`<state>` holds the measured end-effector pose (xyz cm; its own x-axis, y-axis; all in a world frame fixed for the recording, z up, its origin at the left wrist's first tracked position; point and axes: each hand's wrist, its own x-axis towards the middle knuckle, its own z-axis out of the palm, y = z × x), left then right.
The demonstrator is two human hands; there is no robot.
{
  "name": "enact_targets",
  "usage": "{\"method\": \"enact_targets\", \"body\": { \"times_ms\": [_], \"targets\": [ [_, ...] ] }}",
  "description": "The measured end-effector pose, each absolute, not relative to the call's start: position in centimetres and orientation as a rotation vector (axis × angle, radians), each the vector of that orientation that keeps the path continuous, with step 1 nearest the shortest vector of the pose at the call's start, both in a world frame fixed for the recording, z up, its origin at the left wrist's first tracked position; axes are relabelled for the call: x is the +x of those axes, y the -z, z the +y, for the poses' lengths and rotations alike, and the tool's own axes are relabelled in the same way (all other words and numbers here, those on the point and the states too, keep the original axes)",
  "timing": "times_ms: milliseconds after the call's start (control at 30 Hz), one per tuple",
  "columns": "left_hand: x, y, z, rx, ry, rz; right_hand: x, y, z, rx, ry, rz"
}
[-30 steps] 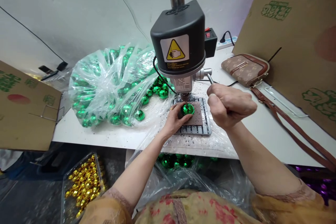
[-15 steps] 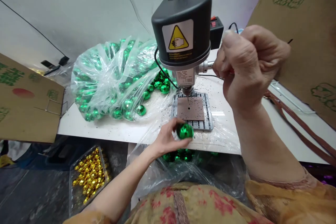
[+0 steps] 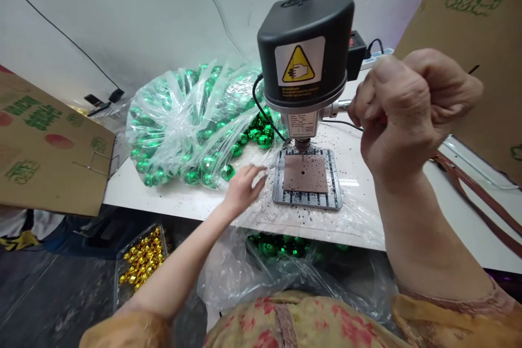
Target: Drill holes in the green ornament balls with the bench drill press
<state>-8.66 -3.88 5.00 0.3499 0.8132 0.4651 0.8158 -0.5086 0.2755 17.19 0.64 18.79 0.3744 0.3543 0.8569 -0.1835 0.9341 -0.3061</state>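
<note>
A small bench drill press (image 3: 305, 65) with a black head stands on the white table (image 3: 408, 206). Its slotted base carries a brown pad (image 3: 305, 173) with a hole, bare under the bit. My right hand (image 3: 408, 109) is raised and closed in a fist round the press's feed lever (image 3: 340, 106). My left hand (image 3: 243, 187) reaches left over the table with fingers spread, holding nothing, close to the shiny green balls (image 3: 207, 166) that spill from a clear plastic bag (image 3: 187, 114).
Below the table edge a clear bag holds more green balls (image 3: 281, 247). A tray of gold balls (image 3: 141, 258) lies on the floor at left. Cardboard sheets stand at left (image 3: 44, 147) and right (image 3: 481, 22). A brown strap (image 3: 481, 201) crosses the table at right.
My left hand took the green ball off the pad, brought it to the table's front edge, and now reaches empty toward the bag. My right hand rose with the lever.
</note>
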Motion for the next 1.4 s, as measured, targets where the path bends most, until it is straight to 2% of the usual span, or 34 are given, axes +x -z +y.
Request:
{"method": "enact_targets", "body": {
  "times_ms": [167, 367, 433, 567, 667, 800, 1000, 1133, 1400],
  "targets": [
    [-7.5, -3.8, 7.8, -2.368, 1.052, -2.025, 17.5, -19.0, -0.4, -0.27, -0.382, -1.173],
    [-6.8, -2.0, 9.8, -2.417, 1.171, -2.156, 17.4, -18.9, -0.8, -0.311, -0.348, -1.195],
    [-6.9, -2.3, 8.9, -2.413, 1.407, -2.156, 17.4, -18.8, -0.6, -0.299, -0.338, -1.192],
    [-6.9, -3.6, 6.2, -2.355, 2.173, -2.253, 17.4, -18.8, -0.6, -0.27, -0.342, -1.186],
    [-6.1, -4.2, 3.9, -2.473, 2.424, -2.296, 17.2, -18.9, -0.7, -0.279, -0.35, -1.18],
    [-4.2, -3.8, 1.7, -2.649, 2.222, -2.386, 17.1, -18.6, -0.5, -0.375, -0.319, -1.163],
    [-2.2, -2.8, 0.9, -2.854, 1.967, -2.053, 17.7, -17.2, 0.6, -0.49, -0.256, -1.282],
    [-2.1, -2.6, 0.9, -2.887, 1.785, -2.036, 17.7, -17.1, 0.5, -0.524, -0.257, -1.286],
    [-1.7, -2.2, 0.4, -2.832, 1.462, -2.02, 17.0, -18.9, -0.7, -0.251, -0.376, -1.182]
  ]
}}
